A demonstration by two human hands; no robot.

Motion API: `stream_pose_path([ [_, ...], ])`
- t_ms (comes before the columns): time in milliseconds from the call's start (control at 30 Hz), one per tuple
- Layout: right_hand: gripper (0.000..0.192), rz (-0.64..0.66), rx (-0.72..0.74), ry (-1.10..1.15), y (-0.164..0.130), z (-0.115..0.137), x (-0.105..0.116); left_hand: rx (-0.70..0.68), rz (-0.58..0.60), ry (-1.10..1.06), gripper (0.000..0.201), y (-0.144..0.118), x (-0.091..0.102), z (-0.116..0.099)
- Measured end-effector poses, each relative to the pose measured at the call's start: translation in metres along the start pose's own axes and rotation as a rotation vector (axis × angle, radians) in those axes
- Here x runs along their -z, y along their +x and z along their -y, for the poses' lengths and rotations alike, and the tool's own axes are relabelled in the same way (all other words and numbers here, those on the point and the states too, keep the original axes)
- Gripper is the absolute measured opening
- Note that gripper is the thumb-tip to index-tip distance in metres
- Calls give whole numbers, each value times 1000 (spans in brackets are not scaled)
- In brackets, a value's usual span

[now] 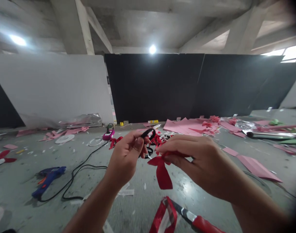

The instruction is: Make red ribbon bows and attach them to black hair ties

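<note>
Head view looks down on two bare hands raised together above a grey worktop strewn with scraps. Her left hand is closed around a black hair tie, the loop pinched between thumb and fingertips so that it stands up clear of the palm, probably to keep it open and easy to reach. Just to the right of the hair tie, the right hand is pinched tight on a red ribbon, whose folded tail hangs straight down below the fingers; held that way, the knot end sits right beside the loop, nearly touching it.

Below the ribbon, at the near edge, lie red-handled scissors with another red strip across them. Well to the left of the ribbon a blue glue gun rests on its side, its black cord snaking back toward a pink device. Beyond the hands, behind the hair tie, more red ribbon pieces are heaped, and pink paper sheets lie spread to the right.
</note>
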State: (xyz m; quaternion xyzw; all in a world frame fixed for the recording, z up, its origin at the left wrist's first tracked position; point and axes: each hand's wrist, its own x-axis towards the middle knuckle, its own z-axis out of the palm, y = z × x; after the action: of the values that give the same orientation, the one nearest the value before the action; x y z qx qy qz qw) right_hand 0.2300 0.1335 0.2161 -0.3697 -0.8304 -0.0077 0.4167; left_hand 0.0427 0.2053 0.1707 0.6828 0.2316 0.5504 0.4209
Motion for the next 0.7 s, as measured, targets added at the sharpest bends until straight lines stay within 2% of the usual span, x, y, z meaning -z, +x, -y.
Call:
stream_pose_path([
  [100,12,-133,-11,27,2,1,-1,-84,14,92,19,-2,1,-2],
  [200,14,-232,65,30,3,3,-3,-132,20,133,17,-4,1,-4],
  [300,14,-267,100,25,3,5,-7,-184,2,137,17,-6,1,-6],
  [467,11,-351,26,42,-1,7,-13,-266,-10,117,17,-6,1,-10],
  [700,16,-406,92,20,0,6,-12,-335,72,150,19,-7,3,-11],
])
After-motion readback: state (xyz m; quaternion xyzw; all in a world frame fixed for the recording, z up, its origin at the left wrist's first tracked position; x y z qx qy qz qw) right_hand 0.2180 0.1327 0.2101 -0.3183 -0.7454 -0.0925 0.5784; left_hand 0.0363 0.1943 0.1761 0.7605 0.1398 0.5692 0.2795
